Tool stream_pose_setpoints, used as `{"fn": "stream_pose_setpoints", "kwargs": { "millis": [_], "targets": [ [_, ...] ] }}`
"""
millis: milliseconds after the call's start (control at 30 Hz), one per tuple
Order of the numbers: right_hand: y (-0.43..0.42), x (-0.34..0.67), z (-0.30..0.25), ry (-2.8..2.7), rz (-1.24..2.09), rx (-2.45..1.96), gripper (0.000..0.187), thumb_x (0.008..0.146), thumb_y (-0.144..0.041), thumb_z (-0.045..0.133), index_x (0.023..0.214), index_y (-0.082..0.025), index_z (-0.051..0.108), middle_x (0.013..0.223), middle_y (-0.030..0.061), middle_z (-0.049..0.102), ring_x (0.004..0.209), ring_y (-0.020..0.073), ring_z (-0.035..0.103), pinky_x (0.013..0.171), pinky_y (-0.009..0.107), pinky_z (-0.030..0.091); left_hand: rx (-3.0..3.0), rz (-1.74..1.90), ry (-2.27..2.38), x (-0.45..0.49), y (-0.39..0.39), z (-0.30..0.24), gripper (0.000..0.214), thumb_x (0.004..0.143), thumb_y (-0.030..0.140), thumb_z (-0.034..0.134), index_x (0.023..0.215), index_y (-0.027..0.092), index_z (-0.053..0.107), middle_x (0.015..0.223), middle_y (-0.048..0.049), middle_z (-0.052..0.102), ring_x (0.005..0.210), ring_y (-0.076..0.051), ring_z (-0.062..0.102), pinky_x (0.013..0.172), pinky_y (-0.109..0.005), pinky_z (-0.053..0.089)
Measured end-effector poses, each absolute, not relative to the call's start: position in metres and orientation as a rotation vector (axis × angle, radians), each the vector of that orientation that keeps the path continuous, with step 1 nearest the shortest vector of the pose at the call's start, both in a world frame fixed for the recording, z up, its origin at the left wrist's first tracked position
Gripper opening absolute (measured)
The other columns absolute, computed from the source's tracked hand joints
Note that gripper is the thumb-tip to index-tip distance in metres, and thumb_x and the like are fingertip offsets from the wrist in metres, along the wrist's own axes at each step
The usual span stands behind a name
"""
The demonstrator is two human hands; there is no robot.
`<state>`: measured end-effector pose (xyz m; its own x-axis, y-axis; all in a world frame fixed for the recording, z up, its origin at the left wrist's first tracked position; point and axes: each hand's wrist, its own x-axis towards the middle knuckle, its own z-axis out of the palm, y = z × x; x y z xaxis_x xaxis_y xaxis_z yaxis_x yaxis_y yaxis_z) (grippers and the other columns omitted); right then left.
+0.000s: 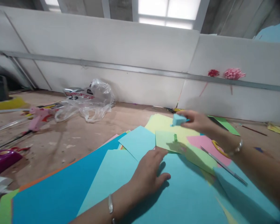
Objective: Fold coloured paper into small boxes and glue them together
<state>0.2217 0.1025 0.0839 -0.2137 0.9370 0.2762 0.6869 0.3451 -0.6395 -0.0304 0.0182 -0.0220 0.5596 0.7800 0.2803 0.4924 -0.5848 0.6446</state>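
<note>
My left hand (149, 172) lies flat with fingers stretched out on a light blue paper sheet (177, 193), its fingertips near the edge of a pale green sheet (168, 140). My right hand (197, 120) hovers above the papers, pinching a small light blue block-like object (178, 119). A tiny green folded piece (175, 137) stands on the pale green sheet just below that object. Scissors (224, 165) with a yellow handle lie on a pink sheet (207, 146) under my right forearm.
Many coloured sheets overlap across the wooden table (67, 140). A pink glue gun (38, 116) and a crumpled clear plastic bag (90, 101) lie at the back left. A magenta tool (2, 160) sits at the left edge. Paper flowers (233, 73) hang on the white wall.
</note>
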Motion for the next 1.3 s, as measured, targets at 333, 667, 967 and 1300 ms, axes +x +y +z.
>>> {"fn": "stream_pose_setpoints", "kwargs": {
  "millis": [333,667,967,1300],
  "targets": [
    [0.299,0.213,0.064,-1.710,0.207,-1.899,0.034,0.093,-0.034,0.060,0.122,-0.016,0.058,0.120,0.0087,0.062,0.100,0.0208,0.064,0.084,0.041,0.055,2.780,0.936,0.716,-0.025,0.022,-0.044,0.053,0.072,0.052,0.076,0.112,0.019,0.062,0.116,-0.0134,0.064,0.101,-0.030,0.061,0.087,-0.046,0.050],
    [0.385,0.184,-0.006,-1.708,0.254,-1.947,0.034,0.094,-0.035,0.059,0.123,-0.018,0.058,0.125,0.0091,0.059,0.105,0.0220,0.061,0.088,0.043,0.054,2.494,0.884,1.046,-0.007,0.027,-0.069,0.032,0.091,0.048,0.058,0.107,0.021,0.064,0.095,-0.0020,0.075,0.090,-0.019,0.068,0.097,-0.037,0.051],
    [0.386,0.198,-0.008,-1.685,0.261,-1.900,0.035,0.094,-0.035,0.059,0.124,-0.017,0.057,0.124,0.0093,0.060,0.105,0.0220,0.062,0.088,0.044,0.054,2.550,0.899,1.042,-0.010,0.023,-0.069,0.020,0.091,0.038,0.060,0.103,0.023,0.065,0.100,-0.0032,0.075,0.092,-0.020,0.068,0.098,-0.043,0.050],
    [0.381,0.186,-0.016,-1.797,0.392,-1.754,0.036,0.094,-0.035,0.059,0.124,-0.017,0.057,0.123,0.0092,0.060,0.103,0.0216,0.062,0.086,0.043,0.055,2.506,0.918,1.051,-0.011,0.022,-0.067,0.022,0.093,0.040,0.058,0.102,0.021,0.065,0.101,-0.0030,0.074,0.093,-0.019,0.068,0.099,-0.041,0.050]
  ]
}}
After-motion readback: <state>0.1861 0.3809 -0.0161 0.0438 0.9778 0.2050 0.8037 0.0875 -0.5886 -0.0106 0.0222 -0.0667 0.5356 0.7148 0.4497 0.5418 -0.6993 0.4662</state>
